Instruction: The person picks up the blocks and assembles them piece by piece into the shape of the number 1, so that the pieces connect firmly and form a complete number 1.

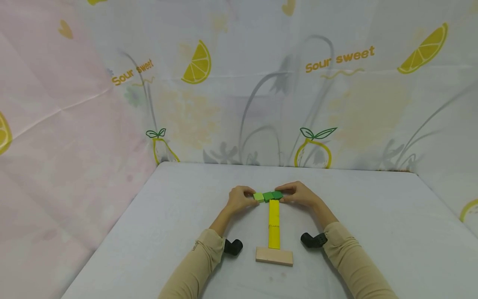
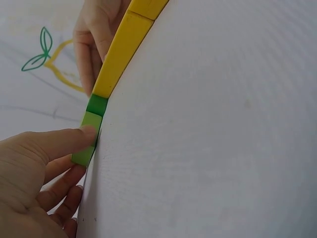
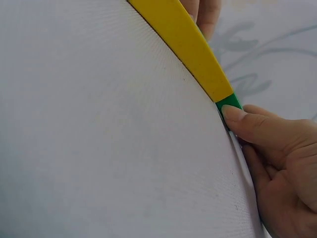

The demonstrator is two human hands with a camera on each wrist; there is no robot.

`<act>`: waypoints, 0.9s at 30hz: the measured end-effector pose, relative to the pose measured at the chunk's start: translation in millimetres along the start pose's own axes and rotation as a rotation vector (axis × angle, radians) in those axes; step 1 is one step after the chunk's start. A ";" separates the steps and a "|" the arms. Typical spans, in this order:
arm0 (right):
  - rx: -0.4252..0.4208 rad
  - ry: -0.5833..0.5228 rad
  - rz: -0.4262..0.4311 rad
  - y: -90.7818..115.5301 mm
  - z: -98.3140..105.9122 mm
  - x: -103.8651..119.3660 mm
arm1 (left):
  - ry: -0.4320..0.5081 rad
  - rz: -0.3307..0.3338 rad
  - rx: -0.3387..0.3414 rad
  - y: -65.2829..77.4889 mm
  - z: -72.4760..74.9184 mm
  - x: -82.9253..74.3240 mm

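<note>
A light green block [image 1: 259, 197] is pinched between the thumb and fingers of my left hand [image 1: 239, 200], at the left end of a short row. Touching it on the right is a mid-green block [image 1: 267, 197], then a dark green block [image 1: 277, 195]. My right hand [image 1: 301, 194] pinches that dark green block at the right end, thumb on its near side in the right wrist view. Below the row, a yellow block [image 1: 274, 212] and a second yellow block [image 1: 274, 237] lie end to end, forming a stem that meets the green pieces.
A plain wooden block [image 1: 274, 256] lies crosswise at the near end of the yellow stem. All the blocks rest on a white-covered table [image 1: 168, 232]. Behind it hangs a lemon-printed cloth [image 1: 254, 83]. Each wrist carries a black camera.
</note>
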State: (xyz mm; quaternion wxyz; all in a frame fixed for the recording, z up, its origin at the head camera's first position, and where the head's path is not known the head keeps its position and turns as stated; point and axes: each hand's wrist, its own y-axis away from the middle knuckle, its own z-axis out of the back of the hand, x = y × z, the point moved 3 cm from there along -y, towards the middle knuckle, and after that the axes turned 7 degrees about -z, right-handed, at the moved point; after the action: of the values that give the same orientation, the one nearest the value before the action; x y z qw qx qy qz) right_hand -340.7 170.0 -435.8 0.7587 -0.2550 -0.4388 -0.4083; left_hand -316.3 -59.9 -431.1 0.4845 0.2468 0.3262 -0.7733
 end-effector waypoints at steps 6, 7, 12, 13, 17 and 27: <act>-0.002 -0.008 -0.007 -0.8 0.4 -0.7 | 0.004 0.013 0.005 -2.0 -1.2 0.8; -0.001 -0.008 -0.007 -1.0 0.4 -0.8 | 0.004 0.013 0.005 -2.1 -1.3 0.8; 0.007 -0.015 -0.008 -0.8 0.3 -0.6 | 0.008 0.014 0.009 -2.2 -1.6 0.4; 0.008 -0.016 -0.007 -1.0 0.3 -0.5 | 0.008 0.013 0.010 -2.1 -1.4 0.3; 0.009 -0.010 -0.005 -1.6 0.7 -0.6 | 0.000 0.006 0.015 -1.9 -1.1 0.2; 0.010 -0.006 -0.015 -1.4 0.3 -1.5 | -0.062 0.014 0.090 -3.1 -0.7 -4.1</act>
State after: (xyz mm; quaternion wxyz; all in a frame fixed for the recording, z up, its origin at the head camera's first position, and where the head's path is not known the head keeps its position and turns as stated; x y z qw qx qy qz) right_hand -342.4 170.1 -437.0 0.7556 -0.2493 -0.4449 -0.4111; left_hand -317.4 -56.0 -427.9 0.4880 0.2467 0.2740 -0.7912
